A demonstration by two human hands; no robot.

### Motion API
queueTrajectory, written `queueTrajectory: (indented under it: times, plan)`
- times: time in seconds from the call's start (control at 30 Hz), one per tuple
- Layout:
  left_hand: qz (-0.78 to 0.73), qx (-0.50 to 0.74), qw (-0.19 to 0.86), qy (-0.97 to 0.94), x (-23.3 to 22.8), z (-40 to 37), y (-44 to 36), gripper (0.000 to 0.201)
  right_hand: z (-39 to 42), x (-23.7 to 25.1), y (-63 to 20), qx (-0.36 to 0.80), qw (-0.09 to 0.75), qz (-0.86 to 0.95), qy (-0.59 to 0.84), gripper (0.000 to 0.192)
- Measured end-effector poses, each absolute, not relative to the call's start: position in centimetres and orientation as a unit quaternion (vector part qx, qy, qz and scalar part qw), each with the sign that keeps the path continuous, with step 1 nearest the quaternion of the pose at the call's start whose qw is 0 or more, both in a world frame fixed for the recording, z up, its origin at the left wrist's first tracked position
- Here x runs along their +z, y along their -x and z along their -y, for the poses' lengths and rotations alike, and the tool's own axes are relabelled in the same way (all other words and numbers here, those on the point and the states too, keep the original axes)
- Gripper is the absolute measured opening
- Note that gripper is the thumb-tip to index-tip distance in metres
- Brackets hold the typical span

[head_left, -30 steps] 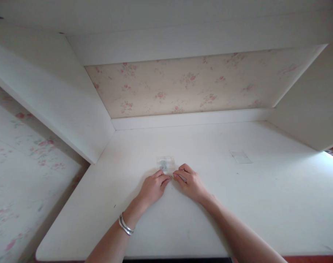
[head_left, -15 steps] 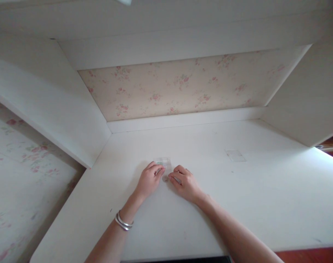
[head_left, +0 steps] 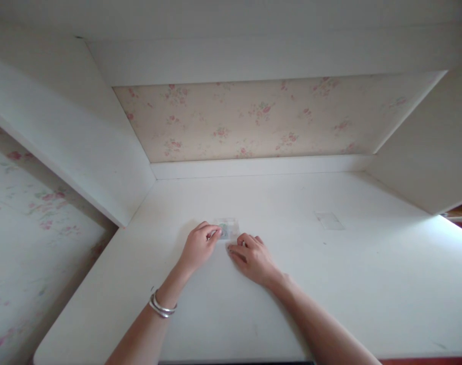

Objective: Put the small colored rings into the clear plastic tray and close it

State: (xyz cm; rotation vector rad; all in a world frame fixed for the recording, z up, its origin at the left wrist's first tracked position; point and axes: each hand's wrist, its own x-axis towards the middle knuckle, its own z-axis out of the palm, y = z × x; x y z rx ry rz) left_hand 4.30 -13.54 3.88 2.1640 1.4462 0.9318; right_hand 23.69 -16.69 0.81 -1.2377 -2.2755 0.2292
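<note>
small clear plastic zip bag (head_left: pixel 228 228), something grey-green inside, lying flat on white desk, near edge under fingertips, contents too blurry tbh

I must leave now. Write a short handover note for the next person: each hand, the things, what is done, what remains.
Left hand: fingertips on the left edge of the small clear packet; grip unclear.
Right hand: flat on the white desk, fingertips just below the packet.
Packet: lies flat mid-desk, something small and dark inside.
Flat clear piece: lies apart at the right, untouched.
Done: packet laid down. Left: its contents seem still inside.
</note>
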Motion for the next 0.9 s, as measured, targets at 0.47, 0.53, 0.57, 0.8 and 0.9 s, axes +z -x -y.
queueTrajectory:
  times: [0.47,0.53,0.57,0.8,0.9]
  plan:
    - [-0.500,0.278,0.207,-0.793,3.2,15.8,-4.6,0.022,15.8,0.4,-23.7,0.137,0.374,0.775,0.490,0.018]
    - [-0.499,0.254,0.202,-0.803,3.0,16.1,-4.8,0.022,15.1,0.3,-23.7,0.139,0.413,0.742,0.509,0.019]
    - [-0.498,0.243,0.199,-0.808,3.0,16.2,-4.9,0.022,14.7,0.2,-23.7,0.137,0.427,0.730,0.516,0.020]
    - [-0.494,0.169,0.163,-0.837,2.5,16.5,-5.2,0.021,13.5,-0.5,-23.6,0.131,0.410,0.744,0.511,0.018]
    - [-0.490,0.150,0.151,-0.846,2.3,16.4,-5.2,0.019,13.8,-0.4,-23.9,0.134,0.421,0.733,0.518,0.020]
